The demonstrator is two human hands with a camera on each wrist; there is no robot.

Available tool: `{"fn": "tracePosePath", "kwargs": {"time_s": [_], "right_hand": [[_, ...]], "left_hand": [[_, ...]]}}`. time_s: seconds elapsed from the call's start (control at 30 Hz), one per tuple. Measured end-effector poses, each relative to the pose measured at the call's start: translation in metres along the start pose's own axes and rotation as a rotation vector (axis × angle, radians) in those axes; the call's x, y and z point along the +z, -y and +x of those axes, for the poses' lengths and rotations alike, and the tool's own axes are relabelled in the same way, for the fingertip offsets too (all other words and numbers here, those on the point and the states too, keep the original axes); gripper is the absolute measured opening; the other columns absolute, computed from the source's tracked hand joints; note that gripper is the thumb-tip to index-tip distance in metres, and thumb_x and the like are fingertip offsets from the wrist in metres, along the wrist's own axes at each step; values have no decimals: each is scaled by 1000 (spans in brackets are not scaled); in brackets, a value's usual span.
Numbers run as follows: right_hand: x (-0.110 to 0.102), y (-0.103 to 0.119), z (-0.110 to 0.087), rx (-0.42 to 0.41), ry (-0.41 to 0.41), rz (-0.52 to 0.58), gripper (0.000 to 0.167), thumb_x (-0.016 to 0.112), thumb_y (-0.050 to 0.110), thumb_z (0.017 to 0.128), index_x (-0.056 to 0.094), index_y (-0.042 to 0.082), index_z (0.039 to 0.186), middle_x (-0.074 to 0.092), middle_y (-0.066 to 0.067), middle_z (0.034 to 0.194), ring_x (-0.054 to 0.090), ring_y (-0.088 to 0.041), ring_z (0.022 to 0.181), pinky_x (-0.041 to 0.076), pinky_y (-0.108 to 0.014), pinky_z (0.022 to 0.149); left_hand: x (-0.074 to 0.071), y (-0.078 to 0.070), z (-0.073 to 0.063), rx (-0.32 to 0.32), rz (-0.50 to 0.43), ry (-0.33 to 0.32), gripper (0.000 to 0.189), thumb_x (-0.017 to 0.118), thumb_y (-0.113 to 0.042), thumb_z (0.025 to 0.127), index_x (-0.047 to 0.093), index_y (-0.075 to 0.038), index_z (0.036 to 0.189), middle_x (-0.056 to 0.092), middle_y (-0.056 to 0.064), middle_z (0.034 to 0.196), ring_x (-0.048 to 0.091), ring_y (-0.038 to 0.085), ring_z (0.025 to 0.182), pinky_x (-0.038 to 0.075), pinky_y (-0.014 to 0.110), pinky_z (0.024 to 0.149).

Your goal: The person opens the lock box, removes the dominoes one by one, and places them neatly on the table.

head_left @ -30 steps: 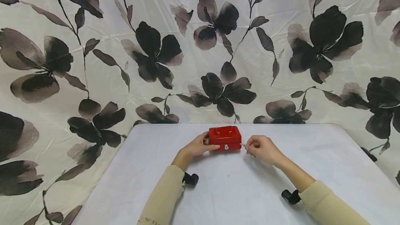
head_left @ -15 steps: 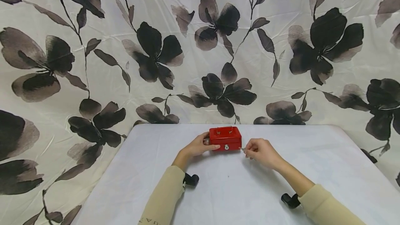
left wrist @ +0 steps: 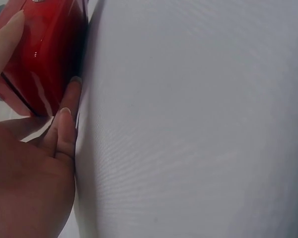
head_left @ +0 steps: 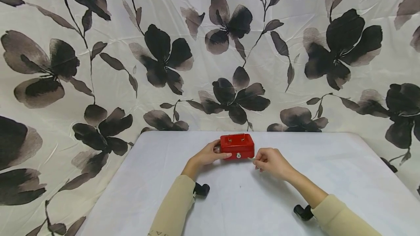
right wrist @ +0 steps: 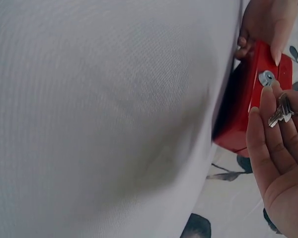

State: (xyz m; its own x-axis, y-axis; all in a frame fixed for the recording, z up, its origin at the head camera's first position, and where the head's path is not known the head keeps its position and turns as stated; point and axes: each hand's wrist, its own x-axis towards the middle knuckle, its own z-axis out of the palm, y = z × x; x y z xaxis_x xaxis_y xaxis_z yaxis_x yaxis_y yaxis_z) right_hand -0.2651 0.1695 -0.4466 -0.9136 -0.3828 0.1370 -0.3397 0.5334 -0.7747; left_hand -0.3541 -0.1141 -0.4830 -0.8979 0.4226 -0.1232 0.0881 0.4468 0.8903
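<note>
A small red cash box (head_left: 241,142) with a wire handle on its lid and a round silver lock (right wrist: 266,78) on its front stands near the table's far edge. My left hand (head_left: 205,155) holds it at its left end, the thumb on the front face. In the left wrist view, fingertips (left wrist: 65,121) touch the box's end low down by the tabletop. Small silver keys (right wrist: 282,113) are pinched between thumb and fingers of my right hand (head_left: 275,164), close to the box's front right corner. The keys are apart from the lock.
A white cloth covers the table (head_left: 242,207). Behind it hangs a pale curtain (head_left: 229,57) with dark flowers. Black wrist cameras (head_left: 302,212) sit at both sleeve cuffs.
My right hand has come slightly down and left with the keys, from beside the box's right end toward its front corner. The left hand and cash box stay in place.
</note>
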Motion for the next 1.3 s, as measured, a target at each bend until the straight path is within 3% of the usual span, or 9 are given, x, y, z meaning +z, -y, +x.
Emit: {"fn": "tracePosePath", "kwargs": {"time_s": [0.1, 0.33, 0.5, 0.87, 1.3], "right_hand": [[2, 1, 1, -18, 2, -15, 8, 71, 4, 94, 67, 5, 87, 71, -3, 76, 66, -15, 63, 56, -27, 62], [6, 4, 4, -28, -9, -50, 10, 72, 4, 93, 66, 6, 84, 70, 0, 74, 65, -14, 62, 55, -26, 61], [8, 6, 6, -17, -10, -55, 11, 72, 3, 93, 67, 6, 84, 70, 0, 73, 66, -16, 61, 55, -26, 60], [14, 6, 10, -31, 9, -41, 12, 71, 3, 93, 66, 5, 82, 70, -3, 71, 64, -13, 58, 56, -26, 59], [25, 10, 18, -22, -22, -28, 13, 71, 0, 92, 66, 4, 81, 70, -3, 69, 66, -18, 57, 55, -26, 56]], "left_hand": [[0, 0, 1, 12, -6, 2, 91, 80, -46, 87, 37, -6, 156, 55, 7, 142, 52, 25, 120, 49, 44, 101], [-2, 0, 2, -14, 6, -15, 95, 81, -50, 84, 38, -7, 156, 56, 6, 129, 50, 24, 115, 48, 39, 90], [-2, -1, 3, -25, 12, -23, 95, 81, -52, 83, 38, -8, 156, 56, 6, 129, 50, 24, 114, 49, 39, 89], [1, -1, 1, 2, 13, -5, 90, 80, -47, 87, 38, -7, 156, 54, 7, 144, 53, 25, 121, 49, 46, 103], [1, -1, 2, 15, -57, 5, 87, 80, -42, 88, 39, -6, 156, 57, 8, 143, 56, 25, 123, 44, 50, 109]]}}
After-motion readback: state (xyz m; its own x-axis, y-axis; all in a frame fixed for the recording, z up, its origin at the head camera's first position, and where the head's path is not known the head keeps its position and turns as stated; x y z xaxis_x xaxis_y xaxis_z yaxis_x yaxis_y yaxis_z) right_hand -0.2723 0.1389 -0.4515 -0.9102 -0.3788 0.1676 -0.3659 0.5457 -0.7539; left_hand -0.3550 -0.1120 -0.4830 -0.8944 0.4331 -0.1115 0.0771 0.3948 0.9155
